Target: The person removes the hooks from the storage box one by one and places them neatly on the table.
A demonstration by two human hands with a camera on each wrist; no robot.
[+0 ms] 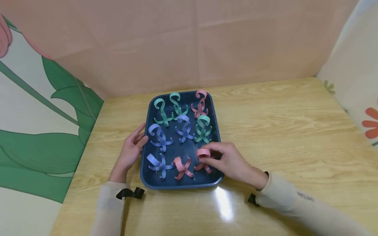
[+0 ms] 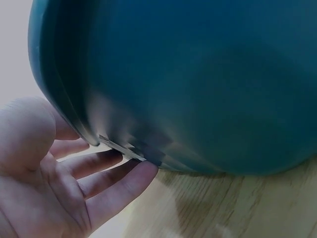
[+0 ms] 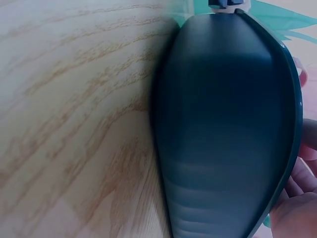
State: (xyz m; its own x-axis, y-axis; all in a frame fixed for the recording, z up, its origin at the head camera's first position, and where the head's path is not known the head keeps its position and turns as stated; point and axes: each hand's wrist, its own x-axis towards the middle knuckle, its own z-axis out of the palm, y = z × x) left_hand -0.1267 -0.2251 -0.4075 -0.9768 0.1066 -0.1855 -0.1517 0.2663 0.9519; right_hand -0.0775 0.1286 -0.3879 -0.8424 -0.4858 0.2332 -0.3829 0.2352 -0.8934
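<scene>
A dark blue tray (image 1: 180,187) holds several plastic multi-prong hooks, each with a curled top and spreading prongs. My right hand (image 1: 228,160) pinches the curled top of a pink hook (image 1: 203,152) at the tray's near right corner. Its prongs sit low inside the tray. Left of that lies another pink hook (image 1: 182,167), then a blue hook (image 1: 160,166). My left hand (image 1: 131,152) touches the tray's left side, thumb at the rim. In the left wrist view, its fingers (image 2: 126,186) extend fairly straight against the tray's outer wall.
Farther up the tray stand two more blue hooks (image 1: 184,129), several green hooks (image 1: 203,129) and a pink hook (image 1: 200,106). The tray rests on a wood-grain table (image 1: 280,131). A pink wall covering (image 1: 147,49) rises behind, with a leaf-patterned panel (image 1: 65,85) at left.
</scene>
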